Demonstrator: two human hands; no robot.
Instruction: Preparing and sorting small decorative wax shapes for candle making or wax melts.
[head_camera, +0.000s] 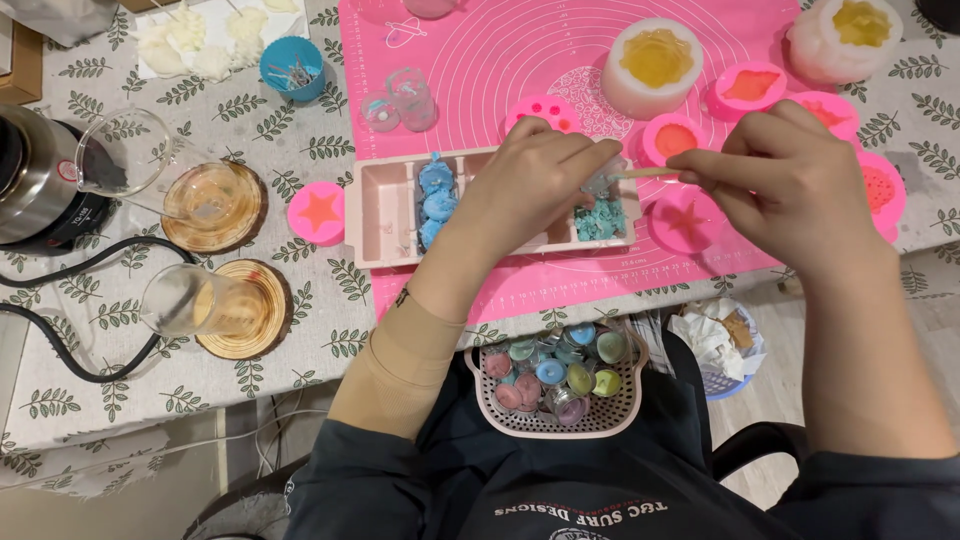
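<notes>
Head view: the left hand (530, 180) sits at the centre of the frame, fingers curled shut around a small clear cup (607, 178) held over the right end of the pink tray (385, 215). The right hand (790, 175), right of centre, pinches a thin wooden stick (645, 173) between thumb and fingertips, its tip reaching the cup's mouth. Below the cup, blue crumbs (600, 220) lie in the tray's right compartment; blue pieces (436, 195) fill a compartment further left. To do this scraping well, I'd say keep the cup tilted over that compartment so the bits drop inside, and work the stick with short, light strokes against the wall rather than levering, since the stick looks thin. The basket (555, 425) of small cups rests on the lap, lower centre.
</notes>
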